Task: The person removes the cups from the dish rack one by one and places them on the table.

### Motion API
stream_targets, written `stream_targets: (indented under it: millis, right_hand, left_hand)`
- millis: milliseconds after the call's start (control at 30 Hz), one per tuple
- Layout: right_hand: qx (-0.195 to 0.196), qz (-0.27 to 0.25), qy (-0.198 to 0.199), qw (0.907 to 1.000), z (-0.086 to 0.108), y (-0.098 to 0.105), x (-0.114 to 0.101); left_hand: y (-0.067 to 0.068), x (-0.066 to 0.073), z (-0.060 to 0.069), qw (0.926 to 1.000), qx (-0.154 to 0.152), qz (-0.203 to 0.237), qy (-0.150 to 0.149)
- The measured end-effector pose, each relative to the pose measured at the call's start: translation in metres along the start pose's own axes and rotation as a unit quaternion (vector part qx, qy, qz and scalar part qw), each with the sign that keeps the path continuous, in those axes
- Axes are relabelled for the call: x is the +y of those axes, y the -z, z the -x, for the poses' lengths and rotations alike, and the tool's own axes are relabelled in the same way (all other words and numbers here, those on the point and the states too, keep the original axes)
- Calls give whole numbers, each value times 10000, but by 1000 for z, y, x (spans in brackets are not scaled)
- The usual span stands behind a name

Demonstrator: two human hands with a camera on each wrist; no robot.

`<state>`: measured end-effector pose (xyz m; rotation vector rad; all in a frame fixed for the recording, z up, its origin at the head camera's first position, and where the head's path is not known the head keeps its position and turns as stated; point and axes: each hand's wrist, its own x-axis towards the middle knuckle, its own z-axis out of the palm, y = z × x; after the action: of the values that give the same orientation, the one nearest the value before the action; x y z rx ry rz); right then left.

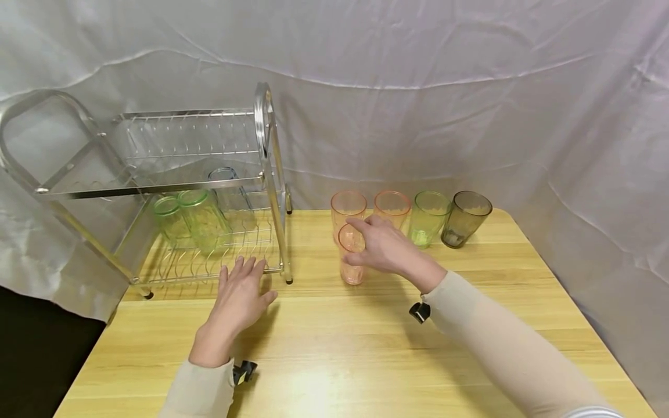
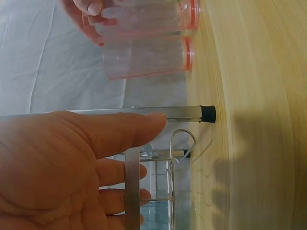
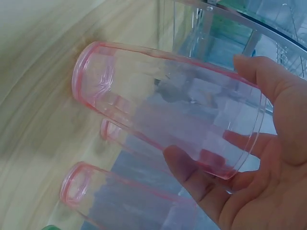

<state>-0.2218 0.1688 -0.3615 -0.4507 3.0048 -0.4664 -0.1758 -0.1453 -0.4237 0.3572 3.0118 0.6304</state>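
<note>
Near the middle of the table, my right hand (image 1: 385,248) grips a pink clear glass (image 1: 352,274) around its upper part, thumb on one side and fingers on the other. In the right wrist view this glass (image 3: 158,103) has its base close to or on the wood; contact is hard to tell. My left hand (image 1: 239,303) is at the front of a metal two-tier dish rack (image 1: 276,232), fingers extended. The left wrist view has its fingertips (image 2: 144,171) around the rack's lower front bar, with the thumb by the post; no glass is in it.
Behind the held glass stand two more pink glasses (image 1: 342,204) (image 1: 393,204), then a green glass (image 1: 430,217) and a grey glass (image 1: 465,220). On the rack's lower tier are two green glasses (image 1: 205,223) (image 1: 172,223) and a bluish clear glass (image 1: 235,200). A grey cloth (image 1: 418,128) hangs behind.
</note>
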Motion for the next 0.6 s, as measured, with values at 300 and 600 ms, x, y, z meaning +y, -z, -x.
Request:
stream_targets:
  millis: [300, 600]
  right_hand:
    - [-300, -357, 72, 9989, -3, 1, 4]
    - [-301, -442, 38, 9986, -6, -2, 3]
  left_hand:
    - [-1, -1, -1, 10000, -39, 24, 25]
    - [-2, -2, 0, 10000, 23, 16, -17]
